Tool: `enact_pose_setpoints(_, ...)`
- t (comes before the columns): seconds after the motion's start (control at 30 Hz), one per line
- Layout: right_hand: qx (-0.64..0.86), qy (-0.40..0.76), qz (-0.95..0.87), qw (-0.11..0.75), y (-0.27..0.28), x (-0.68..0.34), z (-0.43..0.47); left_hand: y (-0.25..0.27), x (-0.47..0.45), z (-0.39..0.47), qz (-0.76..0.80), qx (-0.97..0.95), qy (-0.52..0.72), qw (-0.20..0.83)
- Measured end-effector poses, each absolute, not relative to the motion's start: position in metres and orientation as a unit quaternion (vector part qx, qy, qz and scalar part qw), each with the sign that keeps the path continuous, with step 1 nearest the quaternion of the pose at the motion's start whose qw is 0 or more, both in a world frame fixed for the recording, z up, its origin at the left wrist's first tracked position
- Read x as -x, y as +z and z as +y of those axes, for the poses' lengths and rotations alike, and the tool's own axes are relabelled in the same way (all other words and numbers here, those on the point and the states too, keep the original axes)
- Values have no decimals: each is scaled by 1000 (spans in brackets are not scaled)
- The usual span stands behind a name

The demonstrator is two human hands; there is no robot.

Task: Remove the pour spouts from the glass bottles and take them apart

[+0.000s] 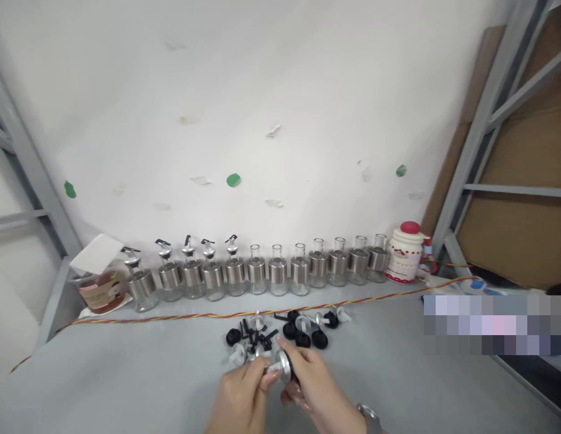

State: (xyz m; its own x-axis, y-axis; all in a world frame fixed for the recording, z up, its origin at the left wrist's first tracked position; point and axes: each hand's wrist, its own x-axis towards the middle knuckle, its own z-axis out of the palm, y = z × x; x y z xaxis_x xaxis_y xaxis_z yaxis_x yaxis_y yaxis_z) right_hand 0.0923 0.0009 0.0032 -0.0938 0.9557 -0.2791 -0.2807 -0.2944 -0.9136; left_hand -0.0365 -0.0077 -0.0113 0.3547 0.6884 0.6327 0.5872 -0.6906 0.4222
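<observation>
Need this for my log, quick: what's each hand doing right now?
Left hand: closed, gripping the stem side of a silver, disc-shaped part.
Right hand: closed, holding that same part from its other side.

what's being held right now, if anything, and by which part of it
A silver pourer piece: the left hand has its fingers on the narrow stem, and the right hand grips around the round, wider end.
</observation>
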Motion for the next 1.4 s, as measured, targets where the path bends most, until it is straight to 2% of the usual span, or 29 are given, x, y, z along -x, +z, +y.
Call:
enact_pose_setpoints(0.1, 493, 588, -406, 497, -4, -92, 5, -11, 26, -11, 482, -713, 416, 294)
enact_pose_setpoints(0.2, 506, 474, -513, 506, -7, -97, 5, -3, 16, -9, 513, -575, 418, 482)
enact_pose_setpoints(0.37, 459, 171, -731, 476, -1, -111, 0, 1, 18, 0, 449, -436, 375, 684)
enact_pose_setpoints(0.47, 361, 26, -811, 460, 0, -116, 0, 0, 25, 4, 434, -391, 361, 727)
enact_pose_setpoints(0.63, 325, -12, -822, 468, -1, -117, 4, 4, 31, 6, 459, -410, 371, 695)
enact_pose_setpoints(0.8, 349, -40, -800, 486, 4, -121, 7, 7, 41, 20, 553, -473, 374, 575)
enact_pose_setpoints(0.9, 420, -28, -798, 431, 6, -125, 10, 14, 56, 29, 598, -510, 405, 467)
enact_pose_setpoints(0.97, 459, -34, -808, 368, 4, -126, 12, 22, 67, 31, 641, -550, 404, 351)
enact_pose_setpoints(1.1, 509, -50, -816, 269, -4, -124, 14, 33, 77, 30, 717, -617, 300, 122)
enact_pose_setpoints(1.27, 541, -43, -808, 230, -8, -121, 14, 28, 78, 34, 752, -634, 177, 35)
enact_pose_setpoints(1.4, 551, -27, -802, 227, -9, -121, 17, 20, 83, 40, 758, -640, 129, -4)
